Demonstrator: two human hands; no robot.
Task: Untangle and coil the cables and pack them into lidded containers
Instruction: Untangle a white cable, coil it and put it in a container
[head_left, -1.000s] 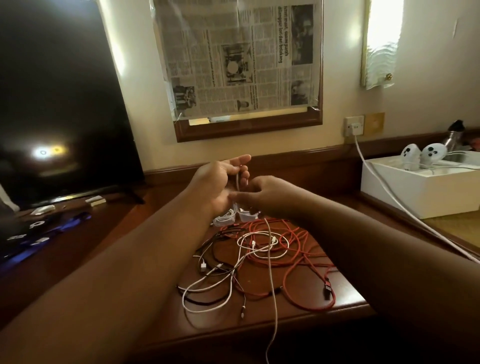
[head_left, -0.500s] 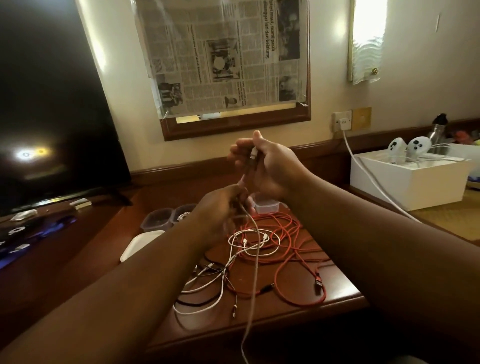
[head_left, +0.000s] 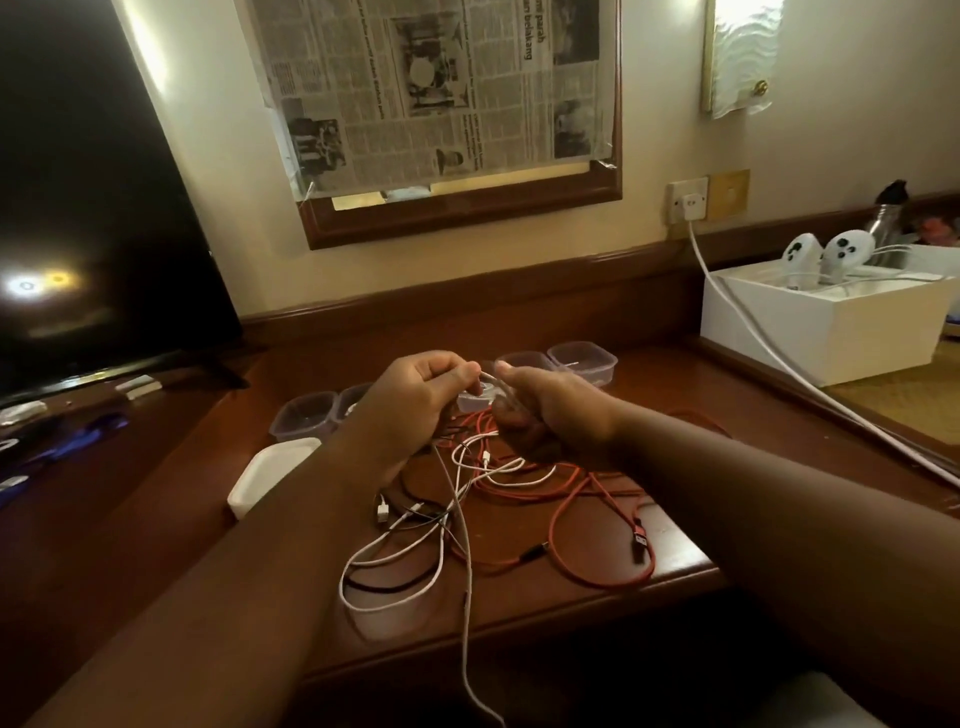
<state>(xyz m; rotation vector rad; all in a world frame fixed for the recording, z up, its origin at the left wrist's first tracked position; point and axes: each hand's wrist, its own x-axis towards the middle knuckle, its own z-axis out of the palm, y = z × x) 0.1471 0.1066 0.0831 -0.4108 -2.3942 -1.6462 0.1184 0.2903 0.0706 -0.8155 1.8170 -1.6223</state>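
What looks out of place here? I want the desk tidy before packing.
The white cable held by both hands trails off the desk's front edge. The red cable and other cables lie tangled. The containers stand without lids.

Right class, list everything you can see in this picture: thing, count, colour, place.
White cable: one, white, held up between both hands, trailing off the desk edge.
Red cable: one, red-orange, tangled on desk.
Loose cables: several, white and black, tangled on desk.
Containers: at least four, clear, open, behind the tangle.
Lids: stack, white, left of the tangle.
Desk: one, dark wood.
Television: one, black, left.
White box: one, right.
Newspaper: covers the framed mirror.
Hands: left and right, pinching the white cable.
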